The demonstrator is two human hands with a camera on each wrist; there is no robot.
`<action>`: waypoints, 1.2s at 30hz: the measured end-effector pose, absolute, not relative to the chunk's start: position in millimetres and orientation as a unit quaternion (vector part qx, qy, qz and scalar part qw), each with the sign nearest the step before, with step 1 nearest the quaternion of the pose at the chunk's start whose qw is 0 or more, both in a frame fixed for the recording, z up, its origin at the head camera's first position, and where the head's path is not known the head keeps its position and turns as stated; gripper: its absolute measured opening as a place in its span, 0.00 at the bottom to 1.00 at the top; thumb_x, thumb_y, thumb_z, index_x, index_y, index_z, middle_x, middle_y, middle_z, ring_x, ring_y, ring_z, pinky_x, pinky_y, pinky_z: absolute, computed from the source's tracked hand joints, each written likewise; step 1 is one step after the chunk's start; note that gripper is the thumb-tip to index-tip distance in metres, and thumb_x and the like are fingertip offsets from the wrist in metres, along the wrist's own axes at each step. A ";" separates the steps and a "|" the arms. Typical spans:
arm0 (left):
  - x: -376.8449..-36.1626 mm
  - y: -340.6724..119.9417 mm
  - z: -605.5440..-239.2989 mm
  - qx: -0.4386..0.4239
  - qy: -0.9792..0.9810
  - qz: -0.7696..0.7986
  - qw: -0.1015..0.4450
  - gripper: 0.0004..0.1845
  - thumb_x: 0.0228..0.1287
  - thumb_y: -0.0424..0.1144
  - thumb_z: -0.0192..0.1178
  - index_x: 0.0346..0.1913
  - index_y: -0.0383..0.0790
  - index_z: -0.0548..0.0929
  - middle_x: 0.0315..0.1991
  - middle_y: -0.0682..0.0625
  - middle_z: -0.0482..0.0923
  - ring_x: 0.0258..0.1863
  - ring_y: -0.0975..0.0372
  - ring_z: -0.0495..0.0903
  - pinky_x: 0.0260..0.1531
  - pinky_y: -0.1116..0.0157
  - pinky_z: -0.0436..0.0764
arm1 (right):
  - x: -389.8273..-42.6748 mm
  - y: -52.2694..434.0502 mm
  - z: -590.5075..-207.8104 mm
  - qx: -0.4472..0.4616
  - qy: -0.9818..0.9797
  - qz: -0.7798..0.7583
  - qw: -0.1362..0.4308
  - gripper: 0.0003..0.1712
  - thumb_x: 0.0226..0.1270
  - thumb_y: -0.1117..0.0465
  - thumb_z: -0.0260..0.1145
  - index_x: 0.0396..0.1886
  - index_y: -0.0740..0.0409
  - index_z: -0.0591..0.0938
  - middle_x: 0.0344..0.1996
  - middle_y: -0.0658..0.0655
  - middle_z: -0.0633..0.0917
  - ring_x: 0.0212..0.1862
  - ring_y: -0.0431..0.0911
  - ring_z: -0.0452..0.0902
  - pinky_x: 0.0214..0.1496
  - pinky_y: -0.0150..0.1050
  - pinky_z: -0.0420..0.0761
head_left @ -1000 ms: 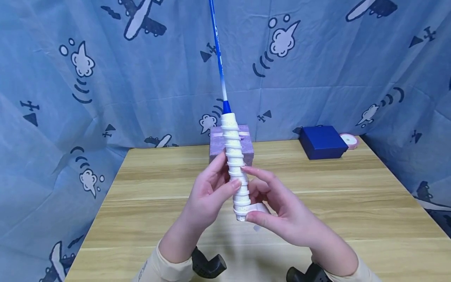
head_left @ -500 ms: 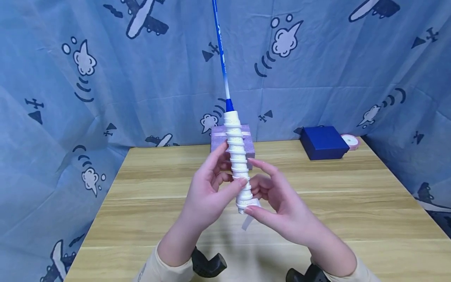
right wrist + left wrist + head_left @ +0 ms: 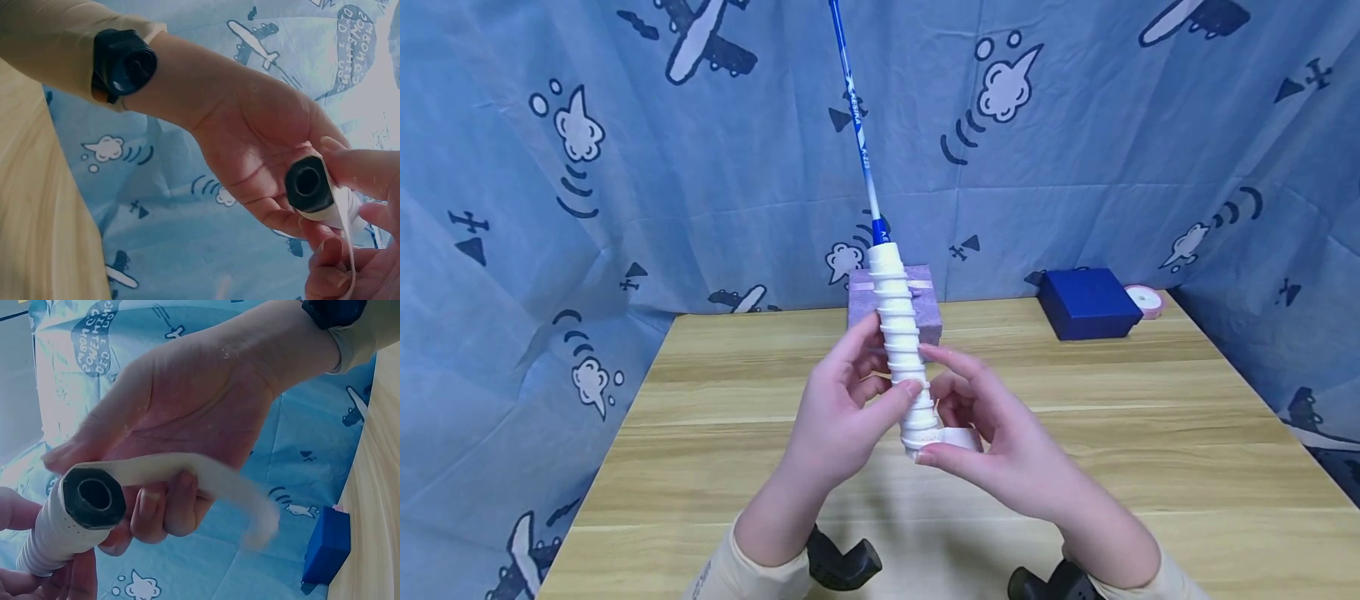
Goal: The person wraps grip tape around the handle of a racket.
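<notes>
**Grip tape coming round the butt of a racket handle**

The person holds a racket handle (image 3: 904, 350) upright above the worktop (image 3: 715, 433), its blue shaft (image 3: 854, 125) rising past the top of the view. The left hand (image 3: 842, 417) has its fingers curled round the middle of the handle, thumb laid across the front. The right hand (image 3: 1000, 450) pinches the loose end of the white grip tape (image 3: 951, 437) at the butt, thumb and forefinger clamped on the strip. In the left wrist view the tape (image 3: 187, 472) arcs away from the open black butt end (image 3: 94, 497).

To do this well, I'd judge the strip wants steady tension, the left hand turning the handle while the right hand guides the tape at a constant slant, so the coils, which now sit loose and gappy, come even.

Counted: one racket, one strip of tape, two hands. On the worktop behind stand one purple box (image 3: 925, 308), one dark blue box (image 3: 1086, 302), and one pink roll of ribbon (image 3: 1144, 298) just beside the blue box.
</notes>
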State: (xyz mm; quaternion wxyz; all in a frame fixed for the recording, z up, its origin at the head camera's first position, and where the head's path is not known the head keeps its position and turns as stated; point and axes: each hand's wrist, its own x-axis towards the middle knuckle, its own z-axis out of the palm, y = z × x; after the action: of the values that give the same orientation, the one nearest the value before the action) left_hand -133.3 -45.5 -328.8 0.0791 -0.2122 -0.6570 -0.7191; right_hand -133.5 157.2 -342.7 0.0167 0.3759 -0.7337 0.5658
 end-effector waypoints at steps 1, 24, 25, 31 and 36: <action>-133.5 -45.7 -329.1 -0.216 -0.652 -0.723 0.076 0.35 0.64 0.23 0.64 0.74 0.37 0.69 0.61 0.40 0.77 0.48 0.54 0.80 0.46 0.65 0.88 | -133.6 158.4 -342.3 0.378 -0.738 0.559 0.017 0.52 0.57 0.77 0.76 0.79 0.55 0.62 0.42 0.55 0.78 0.35 0.44 0.73 0.32 0.34 0.78; -136.5 -50.5 -331.8 -0.249 -0.630 -0.734 0.043 0.35 0.67 0.23 0.58 0.77 0.31 0.63 0.65 0.35 0.73 0.55 0.54 0.78 0.56 0.64 0.85 | -133.8 165.8 -339.6 0.422 -0.701 0.575 -0.012 0.42 0.63 0.83 0.65 0.76 0.66 0.64 0.34 0.54 0.81 0.34 0.45 0.79 0.36 0.37 0.81; -136.6 -50.5 -331.9 -0.251 -0.630 -0.734 0.043 0.35 0.67 0.22 0.58 0.77 0.30 0.63 0.65 0.35 0.73 0.54 0.54 0.78 0.56 0.63 0.85 | -133.6 165.9 -339.4 0.421 -0.701 0.576 -0.011 0.41 0.63 0.83 0.65 0.75 0.66 0.64 0.34 0.54 0.81 0.35 0.45 0.79 0.36 0.37 0.82; -136.8 -50.0 -332.1 -0.261 -0.618 -0.741 0.037 0.35 0.67 0.21 0.57 0.77 0.28 0.62 0.66 0.33 0.72 0.55 0.55 0.77 0.58 0.63 0.85 | -134.2 165.8 -338.7 0.412 -0.697 0.587 -0.012 0.41 0.63 0.83 0.66 0.74 0.65 0.66 0.33 0.54 0.81 0.35 0.45 0.79 0.37 0.37 0.83; -136.8 -50.4 -332.3 -0.262 -0.601 -0.755 0.026 0.36 0.68 0.21 0.55 0.78 0.29 0.60 0.67 0.31 0.71 0.58 0.55 0.78 0.60 0.63 0.83 | -136.6 164.0 -339.4 0.395 -0.680 0.617 -0.035 0.42 0.62 0.83 0.66 0.74 0.65 0.64 0.41 0.59 0.80 0.43 0.47 0.80 0.45 0.36 0.85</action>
State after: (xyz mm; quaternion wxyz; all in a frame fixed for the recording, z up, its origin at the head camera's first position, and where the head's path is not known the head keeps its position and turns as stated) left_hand -136.8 -50.4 -332.3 0.0262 -0.2623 -0.6009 -0.7546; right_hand -136.6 164.0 -339.4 -0.0352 0.3948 -0.6800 0.6168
